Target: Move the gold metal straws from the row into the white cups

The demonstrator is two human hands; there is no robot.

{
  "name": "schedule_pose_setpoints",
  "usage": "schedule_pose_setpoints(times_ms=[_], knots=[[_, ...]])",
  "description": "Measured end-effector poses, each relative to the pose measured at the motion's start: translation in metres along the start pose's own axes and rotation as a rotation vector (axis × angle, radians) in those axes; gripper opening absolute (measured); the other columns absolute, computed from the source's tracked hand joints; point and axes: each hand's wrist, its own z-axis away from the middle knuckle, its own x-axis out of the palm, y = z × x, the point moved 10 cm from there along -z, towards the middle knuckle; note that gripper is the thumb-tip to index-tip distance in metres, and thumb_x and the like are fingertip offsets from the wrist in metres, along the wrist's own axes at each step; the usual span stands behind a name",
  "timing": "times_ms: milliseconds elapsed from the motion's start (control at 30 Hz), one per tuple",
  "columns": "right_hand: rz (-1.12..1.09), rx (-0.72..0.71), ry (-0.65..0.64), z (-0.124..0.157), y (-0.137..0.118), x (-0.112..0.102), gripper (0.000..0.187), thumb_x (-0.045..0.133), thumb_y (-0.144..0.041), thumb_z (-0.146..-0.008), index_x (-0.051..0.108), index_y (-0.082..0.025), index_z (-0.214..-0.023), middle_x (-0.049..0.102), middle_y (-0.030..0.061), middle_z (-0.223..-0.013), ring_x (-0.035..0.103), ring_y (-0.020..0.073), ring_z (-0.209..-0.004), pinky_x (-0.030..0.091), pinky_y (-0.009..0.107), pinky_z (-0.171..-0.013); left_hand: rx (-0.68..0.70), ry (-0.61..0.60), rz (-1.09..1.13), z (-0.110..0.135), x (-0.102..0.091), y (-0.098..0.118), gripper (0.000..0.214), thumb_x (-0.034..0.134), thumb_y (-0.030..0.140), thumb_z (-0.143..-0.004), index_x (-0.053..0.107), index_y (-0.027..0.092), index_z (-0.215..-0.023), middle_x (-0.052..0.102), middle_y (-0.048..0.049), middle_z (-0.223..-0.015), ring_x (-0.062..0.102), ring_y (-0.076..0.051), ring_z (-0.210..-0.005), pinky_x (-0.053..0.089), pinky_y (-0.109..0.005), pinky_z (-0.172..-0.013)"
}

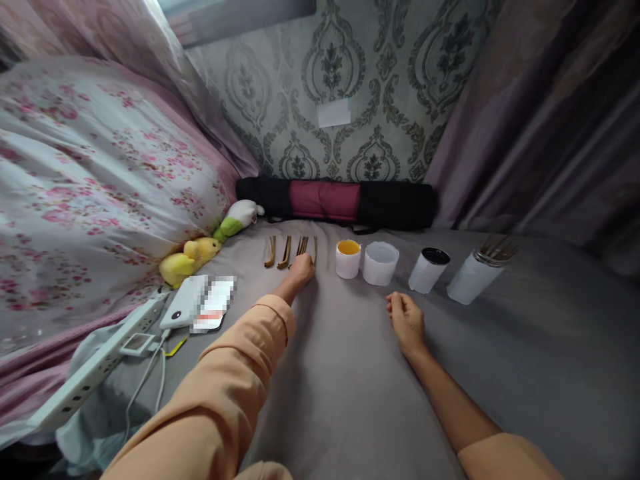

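Observation:
My left hand point(301, 269) reaches forward over the grey sheet point(350, 373), its fingers closed on the near ends of gold-coloured cutlery point(306, 247). More gold pieces point(278, 252) lie in a row just left of it. My right hand point(406, 319) rests on the sheet with its fingers curled loosely and nothing seen in them, a little in front of a row of white cups. The cup with an orange inside point(348, 258) stands nearest my left hand, then a wider white cup point(381, 263), a black-lidded cup point(429, 269), and a tilted cup point(475, 273) with gold utensils inside.
A black and maroon roll point(340, 202) lies against the patterned wall. Yellow point(189, 261) and green-white point(237, 219) soft toys sit by the floral bedding at left. A white device point(187, 301), a card and a power strip point(95, 373) lie at the near left.

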Motion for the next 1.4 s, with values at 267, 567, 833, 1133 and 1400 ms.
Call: schedule_pose_setpoints(times_ms=[267, 567, 833, 1133, 1400], knots=[[0.000, -0.019, -0.003, 0.000, -0.001, 0.000, 0.039, 0.038, -0.050, -0.078, 0.057, -0.016, -0.074, 0.054, 0.0023, -0.059, 0.049, 0.0130, -0.053, 0.037, 0.024, -0.051, 0.011, -0.001, 0.006, 0.000, -0.003, 0.000, 0.027, 0.048, 0.011, -0.071, 0.067, 0.008, -0.090, 0.065, -0.0189, -0.091, 0.060, -0.022, -0.090, 0.042, -0.025, -0.077], [0.004, -0.002, 0.000, 0.000, -0.001, -0.001, 0.039, 0.038, -0.050, -0.078, 0.058, -0.016, -0.074, 0.054, 0.0025, -0.060, 0.050, 0.0134, -0.054, 0.038, 0.024, -0.052, 0.006, -0.008, 0.011, -0.003, -0.005, -0.002, 0.028, 0.048, 0.012, -0.069, 0.068, 0.012, -0.089, 0.066, -0.0162, -0.092, 0.059, -0.021, -0.092, 0.042, -0.024, -0.077], [-0.004, -0.008, -0.007, -0.001, 0.001, 0.000, 0.038, 0.038, -0.049, -0.079, 0.057, -0.016, -0.074, 0.054, 0.0022, -0.060, 0.049, 0.0127, -0.052, 0.037, 0.024, -0.051, -0.027, 0.003, 0.063, -0.003, -0.008, -0.005, 0.026, 0.050, 0.016, -0.069, 0.068, 0.014, -0.088, 0.065, -0.0150, -0.093, 0.059, -0.022, -0.092, 0.043, -0.025, -0.076], [0.008, -0.002, -0.002, 0.001, 0.000, -0.001, 0.038, 0.038, -0.048, -0.079, 0.057, -0.016, -0.075, 0.054, 0.0022, -0.060, 0.049, 0.0124, -0.053, 0.038, 0.023, -0.051, -0.115, 0.002, 0.281, -0.010, -0.008, -0.010, 0.022, 0.054, 0.014, -0.064, 0.069, 0.013, -0.081, 0.067, -0.0121, -0.082, 0.060, -0.020, -0.086, 0.043, -0.025, -0.075], [0.006, -0.007, -0.005, 0.000, 0.000, 0.000, 0.039, 0.038, -0.050, -0.079, 0.057, -0.016, -0.074, 0.054, 0.0018, -0.060, 0.049, 0.0128, -0.053, 0.038, 0.024, -0.052, -0.231, -0.055, 0.736, -0.008, 0.017, -0.018, 0.018, 0.051, 0.016, -0.072, 0.059, 0.008, -0.085, 0.064, -0.0085, -0.068, 0.057, -0.010, -0.053, 0.045, -0.019, -0.051]])
